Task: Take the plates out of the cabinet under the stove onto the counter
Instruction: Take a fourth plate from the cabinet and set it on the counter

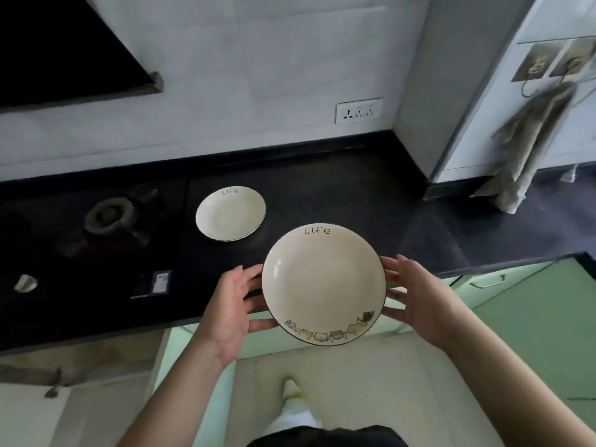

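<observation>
Plate (323,283) carried w/ both hands, just short of counter (338,188).
Left hand (230,304) & right hand (416,300) grasp opposite rims; risk: clipping the counter edge, or stacked plates (230,212) beyond.

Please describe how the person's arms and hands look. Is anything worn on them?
Both forearms are bare, with no sleeves in view. The left hand and the right hand wear no gloves, and no rings, watch or bracelet can be seen. The fingernails look short and unpainted.
</observation>
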Tool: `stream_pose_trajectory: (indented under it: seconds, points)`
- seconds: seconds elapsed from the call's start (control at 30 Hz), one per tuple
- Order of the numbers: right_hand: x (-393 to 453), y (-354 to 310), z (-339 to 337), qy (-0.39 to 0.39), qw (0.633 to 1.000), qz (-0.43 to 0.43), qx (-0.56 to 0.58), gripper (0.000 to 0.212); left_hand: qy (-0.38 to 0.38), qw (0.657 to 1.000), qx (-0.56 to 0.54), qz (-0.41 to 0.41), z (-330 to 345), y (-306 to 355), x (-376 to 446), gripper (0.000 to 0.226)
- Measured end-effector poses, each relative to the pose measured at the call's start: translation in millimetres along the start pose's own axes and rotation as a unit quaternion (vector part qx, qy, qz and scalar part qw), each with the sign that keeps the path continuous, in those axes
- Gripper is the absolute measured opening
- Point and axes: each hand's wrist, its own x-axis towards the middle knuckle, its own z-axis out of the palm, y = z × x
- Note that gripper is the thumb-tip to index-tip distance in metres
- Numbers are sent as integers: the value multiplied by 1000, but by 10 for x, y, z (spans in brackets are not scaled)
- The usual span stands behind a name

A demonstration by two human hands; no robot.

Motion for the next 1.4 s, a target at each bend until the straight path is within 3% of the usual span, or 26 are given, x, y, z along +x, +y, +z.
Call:
stream_pose_trajectory:
  seconds: [0.2,0.4,0.73,1.1,1.4]
  points:
    - [504,-227,444,20,999,37,-24,34,12,999,-36,-25,-286,198,501,49]
    - [1004,-182,565,74,996,55,1,30,-28,998,16,-46,-291,379,1073,52]
    - [1760,-211,221,98,987,114,-49,22,18,990,27,-134,155,106,1870,43]
    - [2613,-574,-224,90,984,141,-60,16,73,984,31,-161,853,54,2488,25]
    - [2982,-739,-403,68,981,171,-64,12,115,977,33,-179,1123,42,2764,30]
